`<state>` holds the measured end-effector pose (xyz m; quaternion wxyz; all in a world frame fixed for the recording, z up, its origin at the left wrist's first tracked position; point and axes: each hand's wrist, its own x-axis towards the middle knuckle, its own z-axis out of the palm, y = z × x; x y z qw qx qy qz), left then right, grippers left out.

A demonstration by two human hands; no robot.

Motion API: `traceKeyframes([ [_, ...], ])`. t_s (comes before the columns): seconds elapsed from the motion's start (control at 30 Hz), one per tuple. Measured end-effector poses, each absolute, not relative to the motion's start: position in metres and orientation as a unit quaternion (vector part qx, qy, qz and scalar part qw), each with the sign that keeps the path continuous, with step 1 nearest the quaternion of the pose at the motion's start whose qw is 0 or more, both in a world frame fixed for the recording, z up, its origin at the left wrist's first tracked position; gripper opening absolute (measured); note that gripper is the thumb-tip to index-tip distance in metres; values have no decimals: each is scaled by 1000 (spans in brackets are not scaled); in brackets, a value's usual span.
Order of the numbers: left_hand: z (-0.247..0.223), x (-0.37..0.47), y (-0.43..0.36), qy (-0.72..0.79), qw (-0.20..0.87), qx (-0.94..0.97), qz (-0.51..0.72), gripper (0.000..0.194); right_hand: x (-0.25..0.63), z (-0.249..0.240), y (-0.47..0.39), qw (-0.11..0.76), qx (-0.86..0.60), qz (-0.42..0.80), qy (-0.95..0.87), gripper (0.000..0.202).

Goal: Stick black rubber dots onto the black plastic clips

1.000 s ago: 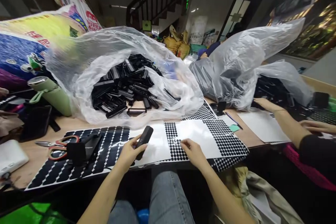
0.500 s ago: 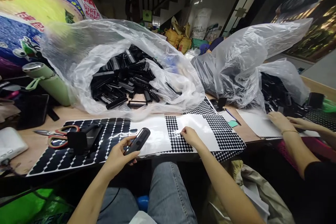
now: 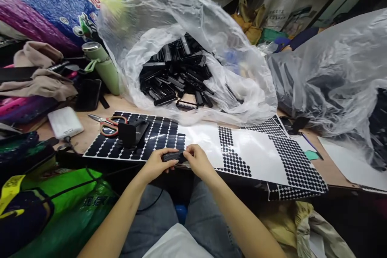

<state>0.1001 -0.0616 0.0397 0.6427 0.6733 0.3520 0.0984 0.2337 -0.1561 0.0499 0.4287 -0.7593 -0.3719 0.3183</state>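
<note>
My left hand point(image 3: 157, 162) is wrapped round a long black plastic part point(image 3: 173, 156) with a ribbed-looking face, held low at the table's front edge. At its right end my right hand point(image 3: 197, 159) presses thumb and forefinger together against the part. Anything between those fingertips is too small to make out. Just right of my hands lies a white sheet of small round black stickers point(image 3: 229, 151), with a bare white stretch. To the left is a sheet of larger black stickers point(image 3: 165, 131). A black folding stand point(image 3: 130, 134) sits on that sheet beside red-handled scissors point(image 3: 110, 124).
Behind the sheets, a clear plastic bag point(image 3: 242, 107) gapes over a heap of black parts point(image 3: 178, 72). Another clear bag point(image 3: 326, 84) stands right. A green bottle point(image 3: 105, 70), a dark phone point(image 3: 88, 94) and a white power bank point(image 3: 65, 122) are at the left.
My right hand has left the dot sheet and moved left to the black part's end. The left hand has turned the part level. The view has swung left, taking the other person's arms out.
</note>
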Motion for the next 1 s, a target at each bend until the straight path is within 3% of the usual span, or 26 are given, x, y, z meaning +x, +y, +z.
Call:
traceKeyframes([
  [0.63, 28, 96, -64, 343, 665, 652, 122, 43, 226, 39, -150, 377, -797, 235, -408, 9],
  [0.83, 40, 86, -54, 331, 648, 669, 154, 43, 252, 40, -94, 272, -888, 146, -340, 27],
  [1.0, 31, 76, -44, 330, 669, 646, 162, 44, 252, 37, -73, 247, -895, 175, -328, 14],
])
